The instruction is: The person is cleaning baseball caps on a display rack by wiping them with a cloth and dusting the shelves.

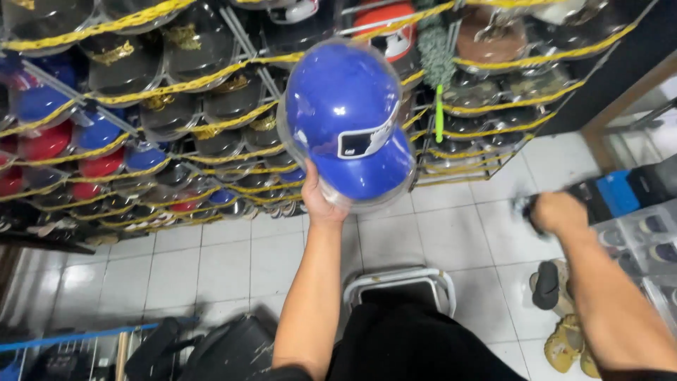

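My left hand (319, 201) holds up a blue cap (349, 120) sealed inside a clear plastic case, gripping the case from below. The cap's brim points down and to the right. My right hand (557, 212) is out to the right, closed around a small dark object that is blurred. Behind the cap, a wall rack (176, 106) slants across the view, filled with rows of black, blue and red caps in clear cases with yellow edging.
A white-framed stool (402, 282) stands on the tiled floor below my arms. Sandals (557, 310) lie at the right. Clear boxes (645, 236) stack at the far right. Dark bags (211, 349) sit at the lower left. A green-handled duster (437, 70) hangs on the rack.
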